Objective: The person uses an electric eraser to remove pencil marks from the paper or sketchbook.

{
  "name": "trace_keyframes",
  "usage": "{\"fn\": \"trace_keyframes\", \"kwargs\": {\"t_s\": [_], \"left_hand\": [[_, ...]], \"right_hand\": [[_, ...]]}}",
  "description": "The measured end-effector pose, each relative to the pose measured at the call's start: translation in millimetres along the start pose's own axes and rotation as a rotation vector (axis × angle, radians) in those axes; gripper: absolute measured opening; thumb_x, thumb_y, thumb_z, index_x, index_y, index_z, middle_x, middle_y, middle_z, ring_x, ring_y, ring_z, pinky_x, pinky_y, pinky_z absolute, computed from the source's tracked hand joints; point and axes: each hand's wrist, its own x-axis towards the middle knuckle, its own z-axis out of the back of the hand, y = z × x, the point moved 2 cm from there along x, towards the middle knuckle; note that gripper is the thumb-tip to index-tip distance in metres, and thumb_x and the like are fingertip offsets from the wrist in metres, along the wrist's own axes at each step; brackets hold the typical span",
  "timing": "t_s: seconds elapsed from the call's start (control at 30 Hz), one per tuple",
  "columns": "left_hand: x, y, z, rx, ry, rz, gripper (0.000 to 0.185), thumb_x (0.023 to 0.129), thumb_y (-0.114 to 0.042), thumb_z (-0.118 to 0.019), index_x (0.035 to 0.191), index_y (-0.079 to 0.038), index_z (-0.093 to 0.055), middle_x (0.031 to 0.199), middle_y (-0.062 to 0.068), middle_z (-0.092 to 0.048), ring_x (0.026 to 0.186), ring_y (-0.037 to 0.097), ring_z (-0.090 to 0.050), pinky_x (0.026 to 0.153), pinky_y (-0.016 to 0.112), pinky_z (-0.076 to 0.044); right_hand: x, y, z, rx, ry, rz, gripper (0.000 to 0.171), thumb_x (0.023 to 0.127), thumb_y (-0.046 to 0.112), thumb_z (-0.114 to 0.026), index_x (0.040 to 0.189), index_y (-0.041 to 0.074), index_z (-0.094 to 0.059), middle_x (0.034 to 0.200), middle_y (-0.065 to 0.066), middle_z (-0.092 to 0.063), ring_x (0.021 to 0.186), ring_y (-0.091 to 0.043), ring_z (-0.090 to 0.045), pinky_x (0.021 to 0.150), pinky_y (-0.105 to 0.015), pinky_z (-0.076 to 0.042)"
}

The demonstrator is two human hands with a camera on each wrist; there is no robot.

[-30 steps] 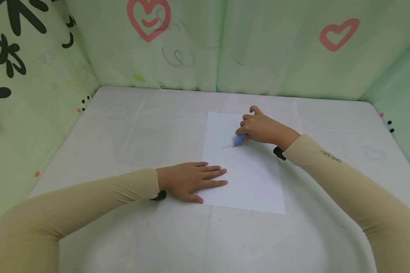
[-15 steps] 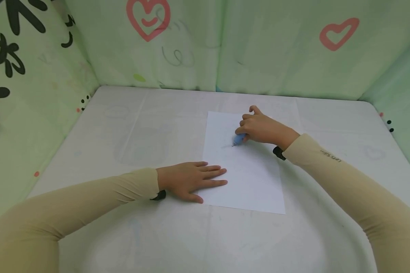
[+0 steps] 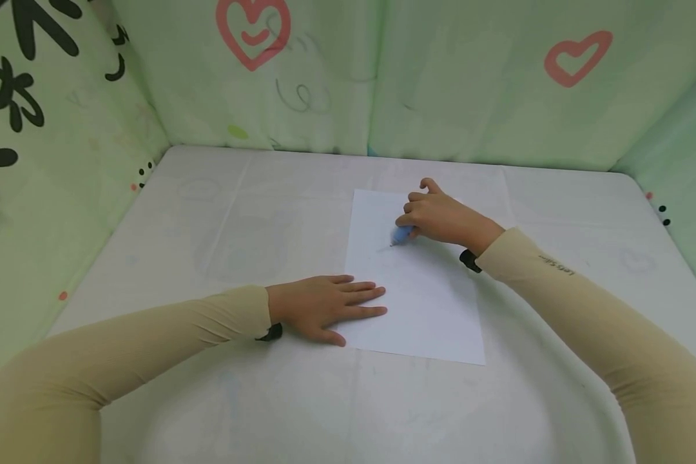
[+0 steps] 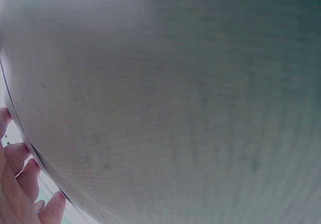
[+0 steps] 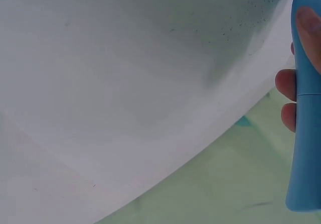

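Observation:
A white sheet of paper [image 3: 417, 303] lies on the table. In the head view my left hand [image 3: 325, 306] rests flat on the paper's lower left part, fingers spread. My right hand [image 3: 441, 216] grips a thick, blue pen-shaped device [image 5: 311, 133] over the upper part of the sheet. Its narrow tip points down at the paper, at or near a faint grey mark [image 3: 383, 250]. The right wrist view shows my thumb [image 5: 308, 25] along the smooth blue body, and small dark specks [image 5: 241, 25] on the white surface. Fingertips [image 4: 52, 209] show at the left wrist view's corner.
The table [image 3: 255, 212] has a white cover with creases. Pale green curtains [image 3: 452, 84] with hearts and dark figures stand along the back and sides. A beige sleeve [image 3: 209, 319] covers each arm, with a black band [image 3: 470, 260] at each wrist.
My right hand has shifted slightly left and up with the blue device, whose tip now stands closer to the faint mark. The left hand and paper stay put.

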Motion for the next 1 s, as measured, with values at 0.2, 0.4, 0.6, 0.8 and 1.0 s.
{"fn": "trace_keyframes", "kwargs": {"t_s": [0.2, 0.4, 0.6, 0.8, 1.0], "left_hand": [[0.3, -0.1, -0.4, 0.024, 0.002, 0.002, 0.072, 0.094, -0.056, -0.037, 0.152, -0.018, -0.017, 0.159, 0.009, -0.015, 0.147, 0.022, -0.015, 0.117, 0.043, -0.022], [0.1, -0.2, -0.3, 0.016, -0.002, 0.002, 0.072, 0.094, -0.055, -0.038, 0.152, -0.018, -0.017, 0.159, 0.009, -0.015, 0.147, 0.022, -0.015, 0.117, 0.043, -0.022], [0.4, -0.4, 0.1, 0.022, -0.003, 0.000, 0.072, 0.094, -0.055, -0.038, 0.152, -0.018, -0.018, 0.159, 0.009, -0.015, 0.147, 0.022, -0.016, 0.117, 0.043, -0.022], [0.0, -0.3, -0.7, 0.013, 0.006, 0.006, 0.072, 0.094, -0.056, -0.038, 0.152, -0.018, -0.017, 0.159, 0.008, -0.014, 0.147, 0.021, -0.015, 0.117, 0.042, -0.021], [0.3, 0.2, -1.6, 0.022, 0.013, 0.006, 0.072, 0.094, -0.055, -0.038, 0.152, -0.018, -0.016, 0.159, 0.008, -0.014, 0.147, 0.021, -0.015, 0.117, 0.043, -0.022]], "right_hand": [[-1.7, -0.8, 0.8, 0.028, 0.025, 0.004, 0.021, 0.067, 0.025, -0.080, 0.082, 0.016, -0.069, 0.072, -0.003, -0.068, 0.076, -0.020, -0.055, 0.088, -0.051, -0.033], [2.0, 0.4, -0.9, 0.003, -0.001, 0.014, 0.022, 0.068, 0.026, -0.079, 0.083, 0.016, -0.068, 0.074, -0.004, -0.067, 0.078, -0.022, -0.057, 0.089, -0.052, -0.035], [1.8, 0.0, 0.0, 0.021, 0.035, 0.007, 0.021, 0.068, 0.025, -0.080, 0.083, 0.016, -0.069, 0.072, -0.003, -0.068, 0.076, -0.019, -0.054, 0.088, -0.050, -0.034], [3.8, 0.5, -1.8, 0.011, 0.008, 0.013, 0.023, 0.068, 0.026, -0.080, 0.085, 0.016, -0.069, 0.074, -0.004, -0.068, 0.078, -0.021, -0.056, 0.089, -0.051, -0.034], [5.0, -0.7, -0.2, 0.026, 0.072, -0.012, 0.023, 0.069, 0.026, -0.079, 0.088, 0.016, -0.071, 0.076, -0.003, -0.070, 0.078, -0.020, -0.055, 0.088, -0.050, -0.033]]}}
